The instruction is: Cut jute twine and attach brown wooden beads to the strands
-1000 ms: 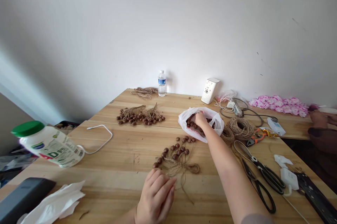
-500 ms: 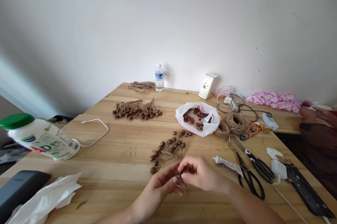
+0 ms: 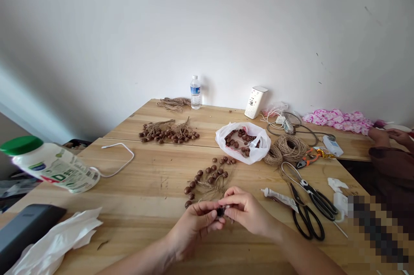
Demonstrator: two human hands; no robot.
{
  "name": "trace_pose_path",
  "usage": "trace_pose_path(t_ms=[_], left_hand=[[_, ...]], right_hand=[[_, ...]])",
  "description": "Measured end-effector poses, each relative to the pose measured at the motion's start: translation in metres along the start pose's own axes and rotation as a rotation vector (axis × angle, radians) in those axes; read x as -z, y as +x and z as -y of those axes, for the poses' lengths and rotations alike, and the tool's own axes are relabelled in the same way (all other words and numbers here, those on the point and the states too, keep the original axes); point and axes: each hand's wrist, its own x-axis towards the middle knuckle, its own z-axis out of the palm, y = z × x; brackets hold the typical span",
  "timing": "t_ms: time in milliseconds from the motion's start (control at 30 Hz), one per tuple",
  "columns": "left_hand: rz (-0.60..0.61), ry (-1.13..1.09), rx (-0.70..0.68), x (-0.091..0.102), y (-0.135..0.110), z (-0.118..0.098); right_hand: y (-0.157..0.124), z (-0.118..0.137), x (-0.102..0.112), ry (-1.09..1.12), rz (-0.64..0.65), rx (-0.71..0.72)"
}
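I'm watching left hand (image 3: pixel 196 223) pinching small dark piece (image 3: pixel 220 212) in front of white bag (image 3: pixel 258 154), fingers nearly closed; right hand (image 3: pixel 250 212) curling fingers against piece, grip too hidden to tell. Brown balls (image 3: pixel 211 180) with twine lying front-left of bag, twine coils (image 3: pixel 293 148) just right.

Bottle (image 3: pixel 195 92): clear, blue lbl, upright nr wall (image 3: pixel 226 29).
Jar (image 3: pixel 63 170): wht, grn lid, far L.
Cable (image 3: pixel 133 154): wht, by jar.
Box unit (image 3: pixel 255 103): wht, nr wall.
Fabric (image 3: pixel 338 120): pink/wht, bunched, back R.
Case (image 3: pixel 27 232): dk gray, front L, beside wht paper (image 3: pixel 61 240).
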Motion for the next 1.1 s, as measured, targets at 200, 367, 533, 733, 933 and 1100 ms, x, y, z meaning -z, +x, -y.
trace_pose_path(t_ms=[200,367,533,733,933,1100], left_hand=[[0.060,-0.064,0.016,0.000,0.000,-0.004],[0.043,-0.070,0.029,0.001,0.000,-0.004],[-0.003,-0.044,0.033,0.003,0.002,-0.003],[0.047,-0.005,0.022,0.003,0.003,0.000],[0.153,0.058,-0.049,0.000,0.001,0.000],[0.159,0.108,-0.148,0.002,0.003,0.001]], right_hand=[[0.001,-0.002,0.007,0.267,0.078,-0.034],[0.001,-0.006,0.010,0.261,0.082,-0.040],[-0.001,-0.001,0.007,0.133,0.022,0.036],[-0.005,0.008,-0.003,-0.272,-0.072,0.345],[-0.006,0.010,-0.008,-0.297,-0.052,0.370],[-0.008,0.014,-0.007,-0.263,-0.030,0.411]])
